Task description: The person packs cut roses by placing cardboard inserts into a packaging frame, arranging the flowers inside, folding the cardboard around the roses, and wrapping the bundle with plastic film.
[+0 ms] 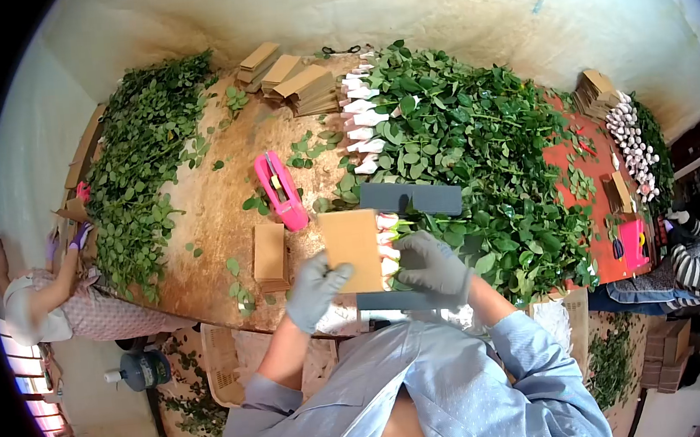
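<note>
My left hand (pixel 319 291), in a grey glove, grips a square of brown cardboard (pixel 352 252) by its lower left side, the thumb across its face. Along the cardboard's right edge a column of pale pink roses (pixel 388 253) shows, their heads toward the cardboard. My right hand (pixel 435 269), gloved too, has its fingers curled at the roses just behind their heads; the exact grip is partly hidden. A dark grey block-like stand (pixel 411 198) lies beyond the roses. To the left are a pink stapler (pixel 280 191) and a stack of cardboard pieces (pixel 270 256).
Leafy rose stems (pixel 477 139) pile up on the right, wrapped white heads (pixel 364 118) at their left edge. Cardboard stacks (pixel 286 77) stand at the back. More greenery (pixel 147 170) lies left. One person (pixel 46 302) works at left, another (pixel 692 266) at right.
</note>
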`<state>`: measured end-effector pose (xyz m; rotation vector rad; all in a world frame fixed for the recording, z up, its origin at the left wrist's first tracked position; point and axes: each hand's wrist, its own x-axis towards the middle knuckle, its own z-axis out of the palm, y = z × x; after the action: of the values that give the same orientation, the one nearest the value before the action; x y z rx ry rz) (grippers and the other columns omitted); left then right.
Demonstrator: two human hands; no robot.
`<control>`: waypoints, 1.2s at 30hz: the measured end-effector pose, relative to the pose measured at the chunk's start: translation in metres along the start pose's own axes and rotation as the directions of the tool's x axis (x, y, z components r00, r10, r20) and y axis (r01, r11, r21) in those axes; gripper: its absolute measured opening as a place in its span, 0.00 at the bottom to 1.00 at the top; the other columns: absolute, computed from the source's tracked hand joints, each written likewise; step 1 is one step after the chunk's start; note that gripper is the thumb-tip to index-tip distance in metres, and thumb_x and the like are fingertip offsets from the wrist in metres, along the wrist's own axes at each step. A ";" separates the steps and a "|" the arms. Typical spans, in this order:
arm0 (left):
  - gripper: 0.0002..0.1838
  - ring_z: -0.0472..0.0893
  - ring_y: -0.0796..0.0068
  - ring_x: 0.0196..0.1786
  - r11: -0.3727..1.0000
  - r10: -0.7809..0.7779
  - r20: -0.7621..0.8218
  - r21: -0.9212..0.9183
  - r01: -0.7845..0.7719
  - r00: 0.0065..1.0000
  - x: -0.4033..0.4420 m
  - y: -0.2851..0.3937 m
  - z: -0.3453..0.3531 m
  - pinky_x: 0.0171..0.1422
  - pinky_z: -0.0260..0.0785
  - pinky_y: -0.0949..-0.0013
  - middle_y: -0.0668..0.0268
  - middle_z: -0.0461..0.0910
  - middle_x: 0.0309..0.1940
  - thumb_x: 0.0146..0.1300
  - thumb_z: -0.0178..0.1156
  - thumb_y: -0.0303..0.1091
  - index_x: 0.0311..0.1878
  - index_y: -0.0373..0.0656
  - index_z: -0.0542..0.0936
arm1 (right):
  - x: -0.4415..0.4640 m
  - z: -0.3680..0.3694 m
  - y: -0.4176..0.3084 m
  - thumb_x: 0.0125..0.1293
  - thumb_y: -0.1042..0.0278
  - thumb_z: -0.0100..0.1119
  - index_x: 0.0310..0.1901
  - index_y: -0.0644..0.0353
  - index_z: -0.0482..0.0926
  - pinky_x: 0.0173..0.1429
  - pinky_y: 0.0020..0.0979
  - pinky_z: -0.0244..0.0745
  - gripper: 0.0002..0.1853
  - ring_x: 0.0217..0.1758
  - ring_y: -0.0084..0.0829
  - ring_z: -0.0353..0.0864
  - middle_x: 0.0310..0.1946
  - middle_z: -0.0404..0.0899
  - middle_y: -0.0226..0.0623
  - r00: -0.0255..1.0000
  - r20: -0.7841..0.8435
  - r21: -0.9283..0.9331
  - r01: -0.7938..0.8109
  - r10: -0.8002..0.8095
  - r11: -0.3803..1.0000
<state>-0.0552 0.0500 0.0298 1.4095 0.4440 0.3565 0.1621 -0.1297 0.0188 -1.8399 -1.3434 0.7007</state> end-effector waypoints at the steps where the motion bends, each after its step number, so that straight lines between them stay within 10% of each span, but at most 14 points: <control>1: 0.16 0.82 0.80 0.47 1.000 -0.002 -0.001 -0.001 0.002 1.000 0.009 -0.008 0.008 0.53 0.76 0.71 0.67 0.86 0.48 0.71 0.65 0.29 0.59 0.34 0.82 | 0.000 -0.002 0.001 0.54 0.68 0.76 0.60 0.61 0.79 0.64 0.38 0.75 0.30 0.59 0.46 0.79 0.53 0.78 0.46 1.000 0.022 0.021 -0.015 0.014 1.000; 6: 0.14 0.82 0.82 0.48 0.957 -0.236 0.381 -0.069 0.282 0.894 0.047 -0.042 0.035 0.56 0.76 0.72 0.69 0.87 0.47 0.75 0.61 0.29 0.59 0.33 0.83 | 0.001 -0.014 0.025 0.59 0.74 0.72 0.66 0.62 0.76 0.65 0.35 0.76 0.31 0.59 0.37 0.82 0.57 0.81 0.41 0.979 0.180 0.281 -0.144 0.095 0.949; 11: 0.13 0.82 0.82 0.48 0.967 -0.238 0.227 0.141 0.210 0.944 0.047 -0.044 0.046 0.55 0.76 0.73 0.68 0.87 0.47 0.75 0.60 0.26 0.58 0.32 0.83 | 0.007 -0.023 0.027 0.62 0.77 0.71 0.69 0.64 0.72 0.60 0.28 0.78 0.33 0.53 0.20 0.79 0.53 0.83 0.30 0.946 0.303 0.704 -0.304 0.116 0.642; 16: 0.13 0.83 0.82 0.47 0.971 -0.184 0.131 0.174 0.161 0.974 0.045 -0.048 0.050 0.55 0.77 0.73 0.67 0.87 0.47 0.75 0.60 0.27 0.58 0.31 0.83 | 0.002 -0.024 0.007 0.72 0.65 0.68 0.57 0.66 0.81 0.43 0.29 0.79 0.17 0.37 0.20 0.80 0.40 0.86 0.28 0.919 0.265 0.628 -0.394 0.292 0.671; 23: 0.15 0.82 0.83 0.39 0.803 -0.515 0.055 -0.319 0.504 0.855 0.063 -0.058 0.016 0.48 0.77 0.73 0.65 0.87 0.38 0.71 0.67 0.37 0.52 0.34 0.86 | 0.019 -0.018 0.010 0.75 0.53 0.60 0.40 0.66 0.88 0.41 0.39 0.80 0.20 0.31 0.39 0.88 0.24 0.86 0.45 0.804 0.099 0.179 -0.594 0.587 0.784; 27: 0.14 0.86 0.72 0.40 0.908 -0.224 -0.160 0.324 0.266 0.961 0.071 -0.035 0.004 0.45 0.79 0.68 0.64 0.88 0.39 0.69 0.68 0.38 0.46 0.36 0.88 | 0.026 -0.016 0.022 0.73 0.52 0.56 0.34 0.68 0.85 0.39 0.37 0.82 0.23 0.27 0.35 0.86 0.23 0.85 0.42 0.855 0.122 -0.036 -0.504 0.504 0.863; 30: 0.24 0.81 0.55 0.56 0.554 0.183 0.343 0.738 -0.385 0.921 0.080 0.008 0.019 0.63 0.76 0.56 0.62 0.83 0.62 0.58 0.75 0.46 0.56 0.49 0.87 | 0.033 -0.013 0.023 0.73 0.51 0.55 0.36 0.66 0.86 0.40 0.39 0.83 0.23 0.28 0.38 0.87 0.23 0.85 0.43 0.854 0.130 -0.121 -0.491 0.504 0.863; 33: 0.30 0.76 0.51 0.65 0.276 0.013 0.469 0.847 -0.454 0.883 0.073 0.015 0.034 0.72 0.71 0.56 0.65 0.77 0.71 0.55 0.77 0.49 0.60 0.49 0.86 | 0.036 -0.017 0.016 0.73 0.50 0.55 0.36 0.66 0.87 0.46 0.40 0.84 0.24 0.35 0.42 0.90 0.28 0.87 0.48 0.847 0.120 -0.181 -0.495 0.518 0.850; 36: 0.34 0.73 0.52 0.69 0.319 -0.086 0.428 0.867 -0.382 0.900 0.067 0.002 0.034 0.75 0.67 0.54 0.68 0.72 0.75 0.53 0.77 0.53 0.63 0.49 0.85 | 0.034 -0.019 -0.007 0.72 0.47 0.59 0.47 0.64 0.86 0.52 0.40 0.83 0.24 0.43 0.42 0.90 0.39 0.88 0.49 0.840 0.083 -0.411 -0.461 0.536 0.786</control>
<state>0.0200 0.0545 0.0294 2.6755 0.1205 -0.1382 0.1831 -0.1009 0.0354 -2.5523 -1.1631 0.9677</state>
